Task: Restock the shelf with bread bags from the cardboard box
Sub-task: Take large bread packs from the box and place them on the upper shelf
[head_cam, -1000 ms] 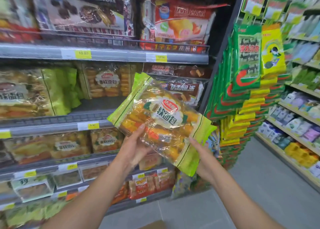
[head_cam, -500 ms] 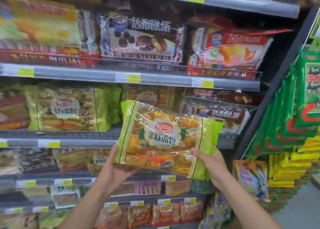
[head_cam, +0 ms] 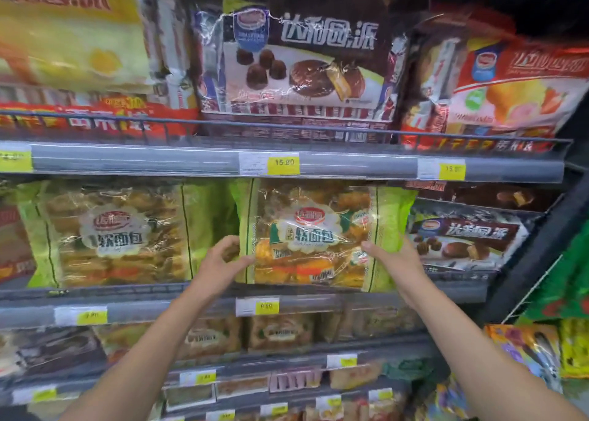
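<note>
fingers [head_cam: 371, 247] gripping bread bag [head_cam: 314, 232] edges, on shelf [head_cam: 159, 312]

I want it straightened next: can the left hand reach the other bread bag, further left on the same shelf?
Probably yes. The left hand holds the middle bag's left edge, right beside the other bread bag; the shelf front between them is open. It must let go first.
</note>
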`<state>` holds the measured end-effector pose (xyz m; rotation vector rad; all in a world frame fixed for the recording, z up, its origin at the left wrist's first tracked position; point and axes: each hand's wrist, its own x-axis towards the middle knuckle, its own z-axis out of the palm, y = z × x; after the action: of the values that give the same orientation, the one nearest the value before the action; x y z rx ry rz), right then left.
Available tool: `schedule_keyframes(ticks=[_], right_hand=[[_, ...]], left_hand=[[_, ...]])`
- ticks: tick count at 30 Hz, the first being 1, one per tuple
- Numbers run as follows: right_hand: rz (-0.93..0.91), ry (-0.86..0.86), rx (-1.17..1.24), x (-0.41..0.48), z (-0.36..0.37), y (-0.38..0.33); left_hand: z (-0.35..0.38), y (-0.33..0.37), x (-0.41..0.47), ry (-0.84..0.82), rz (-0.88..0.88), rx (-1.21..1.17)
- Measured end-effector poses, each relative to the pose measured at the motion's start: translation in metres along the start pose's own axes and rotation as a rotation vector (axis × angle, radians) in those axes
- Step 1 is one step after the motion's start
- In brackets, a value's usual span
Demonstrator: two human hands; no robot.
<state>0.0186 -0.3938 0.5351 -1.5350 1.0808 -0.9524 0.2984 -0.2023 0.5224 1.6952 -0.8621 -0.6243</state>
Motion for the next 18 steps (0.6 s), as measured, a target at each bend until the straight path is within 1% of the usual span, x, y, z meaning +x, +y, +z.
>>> schedule_keyframes(ticks=[2, 5, 9, 12, 14, 16, 18], right_hand=[[-0.022, 0.012, -0.066, 0.021, 0.009, -0.003], [0.036, 0.064, -0.110, 0.048, 0.021, -0.008], [0.050, 0.137, -0.095, 0.070, 0.042, -0.014], [0.024, 0.141, -0.084, 0.079, 0.062, -0.013], [0.013, 0.135, -0.110, 0.096, 0.072, 0.005], [0.050, 0.131, -0.157, 0.101, 0.082, 0.014], [0.079, 0.149, -0.211, 0.097, 0.091, 0.013]], left_hand=[[0.003, -0.002, 0.020, 0.035, 0.001, 0.037], [0.009, -0.005, 0.046, 0.088, 0.020, 0.066], [0.020, -0.018, 0.079, 0.182, 0.022, -0.018], [0.026, -0.035, 0.097, 0.192, 0.033, 0.026], [0.031, -0.040, 0.105, 0.199, 0.051, 0.000], [0.037, -0.041, 0.111, 0.200, 0.047, -0.031], [0.039, -0.033, 0.112, 0.197, 0.029, -0.015]])
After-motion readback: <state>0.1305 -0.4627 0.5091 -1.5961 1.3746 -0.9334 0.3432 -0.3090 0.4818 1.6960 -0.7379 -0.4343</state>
